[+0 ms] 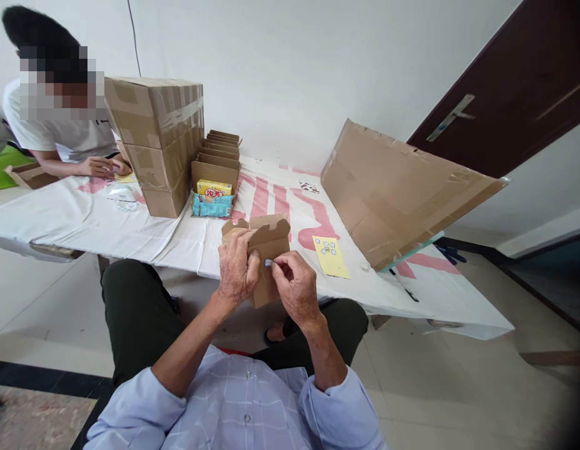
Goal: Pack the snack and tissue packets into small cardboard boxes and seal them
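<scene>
Wearer's hands (237, 267): I count two
Held carton (265, 290): one
Held pale sticker (268, 262): one
Box-stack tiers (172, 125): I count three
Blue packet (212, 205): one
Leaning cardboard panel (402, 190): one
Co-worker (77, 139): I see one

Stacked cartons (161, 147) stand at left, a dark door (515, 90) at right.

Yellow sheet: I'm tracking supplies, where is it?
Head view, right of centre: the yellow sheet lies between the right hand and the large cardboard panel.
</scene>
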{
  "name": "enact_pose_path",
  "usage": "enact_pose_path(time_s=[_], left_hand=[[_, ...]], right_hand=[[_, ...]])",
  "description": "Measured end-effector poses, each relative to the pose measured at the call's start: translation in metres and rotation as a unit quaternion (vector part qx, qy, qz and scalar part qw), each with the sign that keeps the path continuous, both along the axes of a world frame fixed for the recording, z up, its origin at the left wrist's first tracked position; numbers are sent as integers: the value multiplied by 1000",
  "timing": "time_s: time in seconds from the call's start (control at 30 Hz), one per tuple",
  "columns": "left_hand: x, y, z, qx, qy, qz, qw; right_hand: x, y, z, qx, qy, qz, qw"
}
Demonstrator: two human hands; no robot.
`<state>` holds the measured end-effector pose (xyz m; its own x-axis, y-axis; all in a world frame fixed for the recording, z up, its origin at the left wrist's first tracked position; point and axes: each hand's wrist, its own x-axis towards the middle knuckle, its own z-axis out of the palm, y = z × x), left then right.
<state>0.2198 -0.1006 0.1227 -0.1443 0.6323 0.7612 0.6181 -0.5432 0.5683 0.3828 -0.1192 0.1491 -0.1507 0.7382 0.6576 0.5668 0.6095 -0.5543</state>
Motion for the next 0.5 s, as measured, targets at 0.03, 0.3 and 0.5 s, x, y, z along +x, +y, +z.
enact_pose_path(time_s=[0.03, 0.3, 0.5], left_hand=[[0, 0, 0, -1, 1, 2, 1000], [-13, 5, -1, 15, -37, -32, 999], [-51, 19, -6, -49, -148, -19, 988]], right_hand=[[0, 0, 0, -2, 6, 3, 1000], [2, -7, -1, -27, 92, 9, 995], [86, 28, -38, -109, 166, -128, 972]])
